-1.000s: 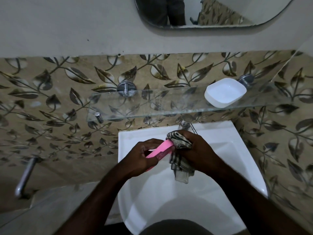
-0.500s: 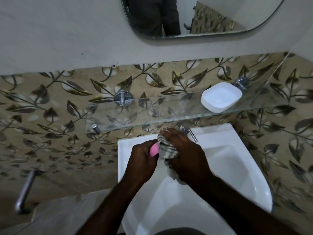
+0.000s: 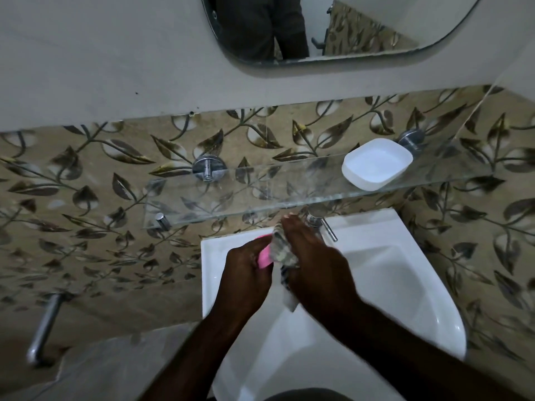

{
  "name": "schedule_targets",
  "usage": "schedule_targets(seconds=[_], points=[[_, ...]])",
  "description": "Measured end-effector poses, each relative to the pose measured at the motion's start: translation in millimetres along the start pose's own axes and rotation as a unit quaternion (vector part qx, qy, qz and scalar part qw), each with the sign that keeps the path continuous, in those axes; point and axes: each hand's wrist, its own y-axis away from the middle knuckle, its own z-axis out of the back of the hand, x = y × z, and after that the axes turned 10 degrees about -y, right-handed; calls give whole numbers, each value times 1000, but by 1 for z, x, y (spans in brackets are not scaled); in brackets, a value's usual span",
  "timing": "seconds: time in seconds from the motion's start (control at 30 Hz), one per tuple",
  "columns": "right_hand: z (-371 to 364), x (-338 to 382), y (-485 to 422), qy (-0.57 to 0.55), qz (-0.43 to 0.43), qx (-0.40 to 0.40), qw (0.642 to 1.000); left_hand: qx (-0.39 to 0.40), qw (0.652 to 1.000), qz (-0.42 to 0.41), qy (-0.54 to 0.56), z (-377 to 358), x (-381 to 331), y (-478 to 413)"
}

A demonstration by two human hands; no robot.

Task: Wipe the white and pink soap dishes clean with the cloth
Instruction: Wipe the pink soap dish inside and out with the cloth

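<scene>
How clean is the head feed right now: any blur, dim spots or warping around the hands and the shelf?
Head view: dim overall; right hand and cloth smeared by motion blur, pink soap dish only a sliver; white soap dish sharp and bright; wide-angle lens bows the glass shelf and the sink.

Glass shelf [image 3: 289, 195] close above both hands (tap [image 3: 321, 224] beside); open basin [image 3: 390, 285] rightward

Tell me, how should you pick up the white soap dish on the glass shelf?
Probably grip the white soap dish by its two long rims, coming from above and the front. It sits open side up at the glass shelf front edge, with wall behind.
</scene>
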Motion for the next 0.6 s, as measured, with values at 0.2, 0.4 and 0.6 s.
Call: schedule_targets(seconds=[0.2,0.4,0.6], points=[[-13,-8,1,-43,20,10,999,-30,999,-13,-1,8,-1,-1],[-3,6,5,-73,51,-2,996,-43,999,0,24,12,-3,-3],[-11,-12,-9,-231,-14,53,971,-1,991,88,98,18,-5,3]])
